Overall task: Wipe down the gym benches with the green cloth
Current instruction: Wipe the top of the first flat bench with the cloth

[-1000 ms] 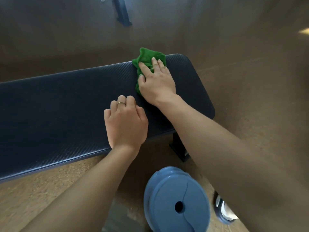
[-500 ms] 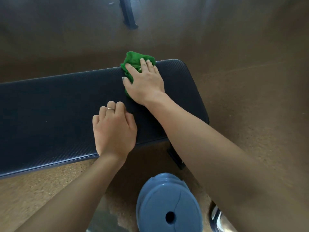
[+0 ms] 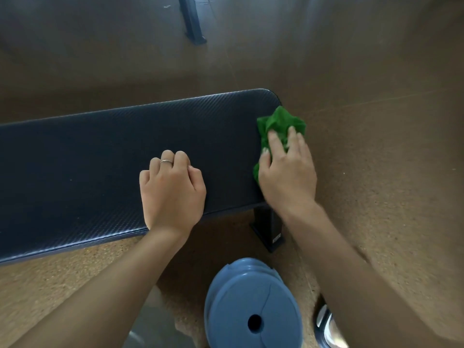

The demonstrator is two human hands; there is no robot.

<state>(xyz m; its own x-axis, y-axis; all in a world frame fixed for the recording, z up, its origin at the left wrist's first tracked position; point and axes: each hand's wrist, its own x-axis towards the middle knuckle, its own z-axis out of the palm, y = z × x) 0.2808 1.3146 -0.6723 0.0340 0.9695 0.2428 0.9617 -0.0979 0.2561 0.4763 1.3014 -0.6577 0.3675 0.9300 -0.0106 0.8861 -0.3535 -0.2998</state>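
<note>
Since a moment ago the right hand (image 3: pixel 286 172) has swept the green cloth (image 3: pixel 281 126) from the far long edge of the pad across to its short right-hand end, so that the bunched fabric now spills over the rounded end of the bench pad (image 3: pixel 100 172) and partly hangs past it above the cork-coloured floor (image 3: pixel 376 159). That hand lies on top of the cloth with its fingers (image 3: pixel 275 141) spread and only slightly bent, pressing it down against the pad's end rather than clutching it, which looks like the way to clean the edge and corner where a flat wipe would miss. Meanwhile the left hand (image 3: pixel 173 189), a thin ring (image 3: pixel 166 161) on one finger, rests knuckles-up on the textured dark surface near the front edge, its fingers tucked under and holding nothing; it seems placed there to prop the person's weight while they lean across. Under the right end, a black bench leg (image 3: pixel 268 227) meets the floor. Nearer the person, two blue weight plates (image 3: pixel 251 307) lie stacked on the floor, and another dark equipment foot (image 3: pixel 193 21) stands far off. Judging by where the cloth sits, this end of the bench is nearly covered, with the long stretch to the left perhaps still to do.
</note>
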